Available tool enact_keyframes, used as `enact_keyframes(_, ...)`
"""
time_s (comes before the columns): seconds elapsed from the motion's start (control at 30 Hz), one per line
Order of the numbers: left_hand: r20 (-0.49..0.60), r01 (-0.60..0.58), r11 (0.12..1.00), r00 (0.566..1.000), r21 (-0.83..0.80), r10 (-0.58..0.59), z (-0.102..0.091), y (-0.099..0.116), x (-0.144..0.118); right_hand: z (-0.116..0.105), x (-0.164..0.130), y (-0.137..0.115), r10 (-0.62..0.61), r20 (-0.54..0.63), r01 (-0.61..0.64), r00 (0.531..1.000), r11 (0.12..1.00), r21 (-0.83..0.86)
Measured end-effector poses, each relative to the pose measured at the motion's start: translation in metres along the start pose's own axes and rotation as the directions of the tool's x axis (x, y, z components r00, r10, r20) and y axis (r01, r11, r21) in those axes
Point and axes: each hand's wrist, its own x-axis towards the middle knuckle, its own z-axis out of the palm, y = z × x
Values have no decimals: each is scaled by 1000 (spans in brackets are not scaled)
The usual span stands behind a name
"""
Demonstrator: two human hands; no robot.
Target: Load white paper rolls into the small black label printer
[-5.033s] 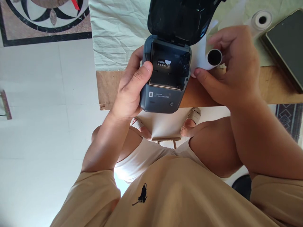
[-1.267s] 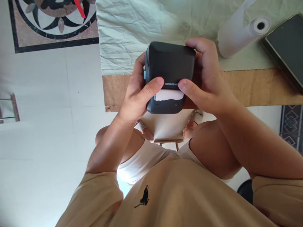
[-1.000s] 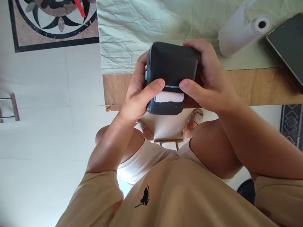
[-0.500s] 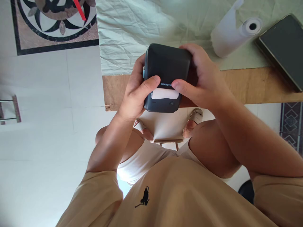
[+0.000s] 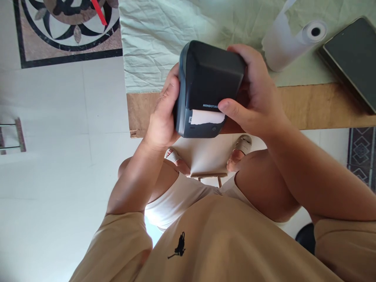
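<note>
One printer (image 5: pixel 210 78), one paper roll (image 5: pixel 289 43), one tablet (image 5: pixel 351 55), two hands (image 5: pixel 160 117) (image 5: pixel 258 98).

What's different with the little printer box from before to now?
The printer was open with its lid up, and the right hand held a paper roll beside it. Now the lid is shut, both hands grip the printer, and a white paper strip pokes out. The left hand kept holding it. The spare roll and tablet stayed on the table.
</note>
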Motion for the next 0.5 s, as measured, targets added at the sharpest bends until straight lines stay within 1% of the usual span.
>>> enact_keyframes(0.2,-10,67,993,998,-101,-69,4,2,-1,-2,1,-2,16,18,-15,1000,997,-81)
enact_keyframes(0.37,-78,77,994,993,-79,-83,0,-1,-3,-4,0,-6,38,38,-32,999,990,-135)
enact_keyframes(0.5,-110,91,993,989,-74,-99,-2,-3,-4,-3,-1,-6,26,43,-19,999,989,-146)
